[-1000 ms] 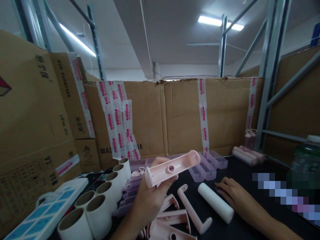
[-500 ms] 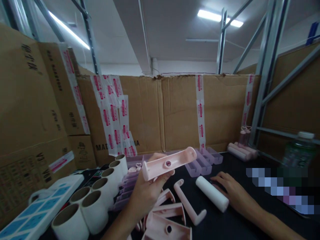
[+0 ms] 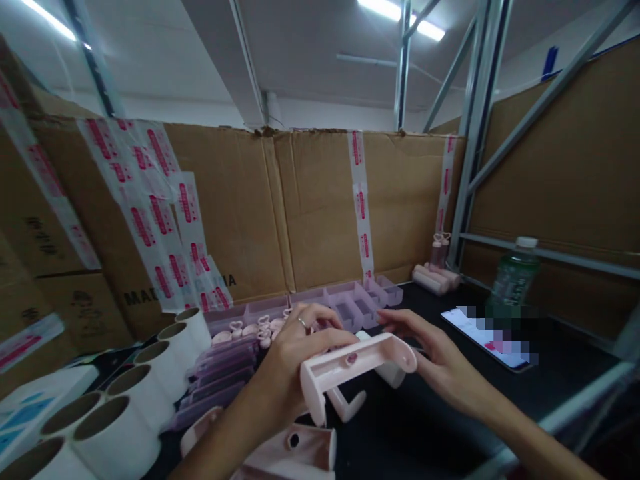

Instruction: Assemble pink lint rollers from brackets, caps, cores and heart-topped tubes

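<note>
- A pale pink plastic bracket with a round hole in its flat face [image 3: 357, 363] sits low in the centre of the frame, lying roughly level, its near end turned down like a short leg.
- The left hand [image 3: 295, 357] grips this bracket from the left, fingers curled over its top edge; a ring shows on one finger.
- The right hand [image 3: 430, 357] lies just right of the bracket's rounded end, fingers spread and stretched leftward; whether it touches the bracket or the white cylinder roll [image 3: 387, 370] partly hidden behind it cannot be told.
- Under the bracket, a pink hook-shaped plastic piece [image 3: 345, 403] lies on the black tabletop [image 3: 440, 440], with more pink brackets [image 3: 295, 447] at the bottom edge.
- Behind the hands, clear lilac plastic trays [image 3: 350, 300] stand in a row, some holding small pink heart-shaped parts [image 3: 250, 328].
- White cardboard-cored rolls [image 3: 145, 383] stand on end in the lower left.
- At right, a smartphone with a lit screen [image 3: 480, 333] lies flat near a green bottle with a white cap [image 3: 515, 273].
- Brown cardboard walls with red-printed tape [image 3: 320, 207] close off the back.
</note>
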The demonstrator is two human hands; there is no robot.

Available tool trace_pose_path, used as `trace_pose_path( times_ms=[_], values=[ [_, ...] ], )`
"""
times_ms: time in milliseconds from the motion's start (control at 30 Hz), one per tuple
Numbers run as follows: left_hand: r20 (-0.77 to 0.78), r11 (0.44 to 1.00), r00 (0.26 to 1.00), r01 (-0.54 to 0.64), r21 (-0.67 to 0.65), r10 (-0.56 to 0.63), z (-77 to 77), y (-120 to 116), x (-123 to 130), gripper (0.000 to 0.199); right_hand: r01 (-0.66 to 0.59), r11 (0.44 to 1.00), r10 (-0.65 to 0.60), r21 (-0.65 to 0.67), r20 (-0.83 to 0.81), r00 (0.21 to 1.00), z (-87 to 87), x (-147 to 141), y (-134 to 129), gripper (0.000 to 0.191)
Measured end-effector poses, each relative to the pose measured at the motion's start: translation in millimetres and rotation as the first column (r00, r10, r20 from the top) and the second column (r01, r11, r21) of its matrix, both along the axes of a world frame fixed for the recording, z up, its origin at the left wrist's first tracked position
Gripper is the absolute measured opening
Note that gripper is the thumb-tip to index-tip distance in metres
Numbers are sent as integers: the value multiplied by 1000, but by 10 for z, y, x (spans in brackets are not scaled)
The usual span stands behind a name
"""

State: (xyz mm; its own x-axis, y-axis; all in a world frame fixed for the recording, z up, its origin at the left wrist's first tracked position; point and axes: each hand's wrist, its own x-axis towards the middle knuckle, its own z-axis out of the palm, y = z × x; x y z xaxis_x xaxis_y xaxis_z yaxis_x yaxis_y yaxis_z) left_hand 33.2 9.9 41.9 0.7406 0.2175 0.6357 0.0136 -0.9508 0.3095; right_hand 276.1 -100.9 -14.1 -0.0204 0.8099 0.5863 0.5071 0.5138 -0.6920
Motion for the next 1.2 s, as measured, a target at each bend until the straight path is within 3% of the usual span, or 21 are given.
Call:
trace_pose_path(
  times_ms=[67,167,233,333,400,500,600,733,867,1033,1200],
  values=[
    [-24,998,999,38,52,-37,3,-38,91,20,-33,999,32,-19,-31,999,-16,23,-92,51],
    [-89,992,988,127,24,-124,38,-98,263,18,-58,998,57,9,44,997,13,32,-261,60],
    [-119,985,977,173,-31,-175,77,-128,392,15,-29,996,21,85,90,996,35,28,-348,53],
    [-125,977,970,197,-77,-206,109,-150,595,17,94,981,-98,167,20,995,14,64,-403,35],
    [-126,989,981,143,-47,-148,88,-146,728,33,223,961,-216,164,-58,975,-45,143,-410,26],
    [-124,999,992,-40,-23,37,-10,-96,873,54,426,899,-407,101,-161,899,-187,334,-417,24],
    [-198,993,973,-116,27,119,-168,-4,908,40,544,839,-528,21,-211,823,-355,537,-425,30],
    [-406,986,911,-2,165,70,-416,82,869,45,544,839,-542,-33,-149,827,-547,708,-412,34],
    [-497,966,862,41,254,94,-588,90,877,45,495,869,-495,-16,-41,868,-663,769,-389,29],
    [-513,947,844,23,321,154,-643,136,896,34,356,932,-350,-62,96,932,-778,810,-451,29],
    [-490,950,860,21,313,142,-573,228,821,31,347,933,-335,-100,122,934,-909,897,-508,35]
  ],
)
